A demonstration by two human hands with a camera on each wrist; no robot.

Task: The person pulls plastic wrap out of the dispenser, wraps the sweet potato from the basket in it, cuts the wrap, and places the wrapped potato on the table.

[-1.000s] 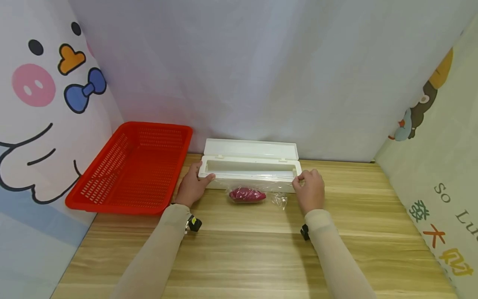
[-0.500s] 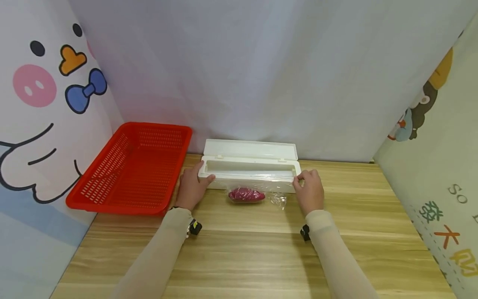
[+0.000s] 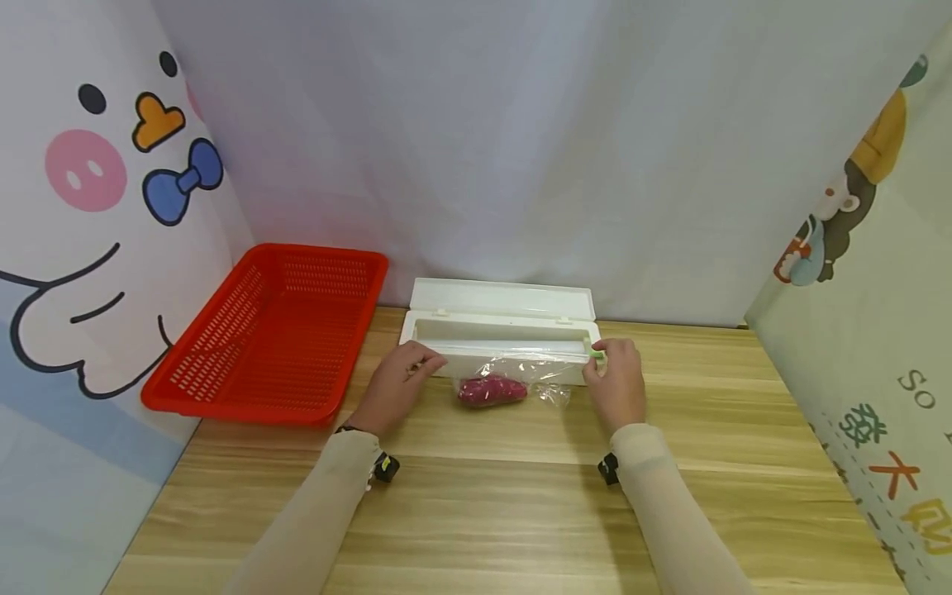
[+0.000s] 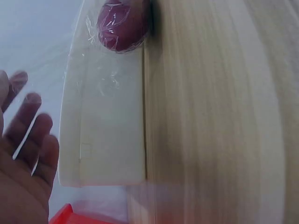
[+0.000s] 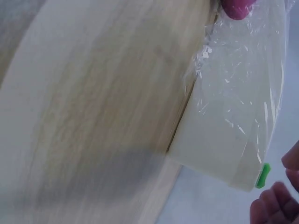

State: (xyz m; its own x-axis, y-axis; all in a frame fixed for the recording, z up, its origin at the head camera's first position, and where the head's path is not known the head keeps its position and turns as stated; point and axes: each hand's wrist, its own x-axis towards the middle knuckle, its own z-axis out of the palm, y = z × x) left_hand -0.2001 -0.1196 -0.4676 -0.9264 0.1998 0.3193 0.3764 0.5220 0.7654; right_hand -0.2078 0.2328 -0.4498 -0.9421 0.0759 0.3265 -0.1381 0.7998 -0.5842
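A long white cling film dispenser [image 3: 461, 365] lies at the back of the table, its lid [image 3: 502, 297] up and a film roll [image 3: 506, 347] inside. Clear film comes over its front wall and covers a plump magenta thing [image 3: 491, 391], tapered like a sweet potato. At the dispenser's front left corner is my left hand [image 3: 394, 384]; in the left wrist view its fingers [image 4: 35, 135] are spread and hold nothing. My right hand [image 3: 617, 380] is at the right end, thumb and fingertips around a small green slider [image 5: 263, 176], with a gap to it in the right wrist view.
A red perforated plastic basket [image 3: 245, 413] stands on the left, close beside the left hand. Behind the dispenser hangs a pale cloth [image 3: 506, 165], and printed cloths flank the wooden table [image 3: 491, 512]. Crumpled film [image 3: 552, 394] trails right of the magenta thing.
My left hand has let go of the dispenser's left end and moved slightly right, in front of it. The right fingers have parted, and the green slider shows between them.
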